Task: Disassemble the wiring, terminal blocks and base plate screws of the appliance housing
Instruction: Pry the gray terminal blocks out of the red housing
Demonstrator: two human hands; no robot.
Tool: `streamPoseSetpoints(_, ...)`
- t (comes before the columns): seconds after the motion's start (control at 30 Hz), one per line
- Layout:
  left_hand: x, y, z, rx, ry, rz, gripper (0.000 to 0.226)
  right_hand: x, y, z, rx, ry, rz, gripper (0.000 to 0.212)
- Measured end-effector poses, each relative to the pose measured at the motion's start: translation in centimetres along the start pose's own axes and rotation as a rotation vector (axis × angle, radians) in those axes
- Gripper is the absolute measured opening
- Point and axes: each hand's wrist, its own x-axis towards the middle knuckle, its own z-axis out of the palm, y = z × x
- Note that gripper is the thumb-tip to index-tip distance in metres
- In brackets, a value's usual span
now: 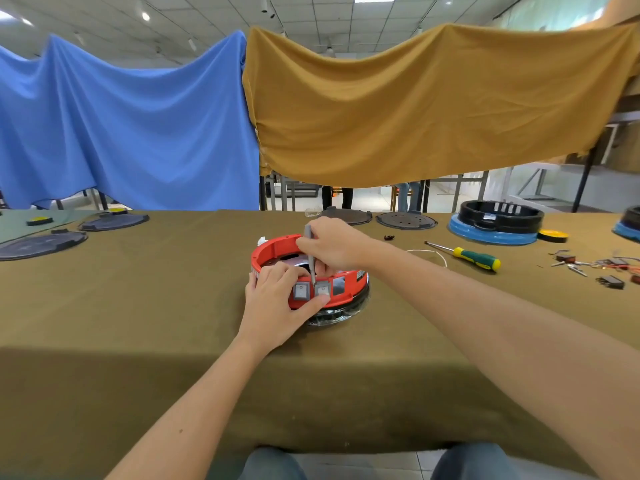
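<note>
A round red appliance housing [273, 249] lies on the table in front of me, on a dark base. Its near wall carries two grey rocker switches [301, 291] and an empty cut-out to their right. My left hand [273, 303] grips the near wall, fingers curled over the rim and thumb pressed under the second switch. My right hand [332, 242] holds a thin grey tool [310, 254] upright, its tip down at the rim between the switches. The inside of the housing is mostly hidden by both hands.
A green-and-yellow screwdriver [474, 258] and a white wire loop [429, 252] lie to the right. Loose terminals and wires [595, 268] lie further right. A black housing on a blue base [498, 220] and dark round plates [405, 220] stand along the far edge.
</note>
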Motion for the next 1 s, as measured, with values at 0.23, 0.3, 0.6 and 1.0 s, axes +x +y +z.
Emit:
streamPoseSetpoints(0.23,0.0,-0.2,0.1,0.017,-0.032,-0.017,0.057,-2.9,3.2,-1.5,0.183,0.142,-0.024,0.028)
streamPoseSetpoints(0.3,0.0,-0.2,0.1,0.017,-0.037,-0.020,0.058,-3.2,3.1,-1.3,0.156,0.101,-0.052,0.027)
streamPoseSetpoints(0.6,0.1,0.1,0.0,0.026,-0.052,-0.008,0.059,-2.5,3.2,-1.6,0.325,-0.034,0.043,0.026)
streamPoseSetpoints(1.0,0.0,0.1,-0.2,0.025,-0.062,-0.015,0.060,-2.2,2.4,-1.0,0.148,0.033,0.027,0.031)
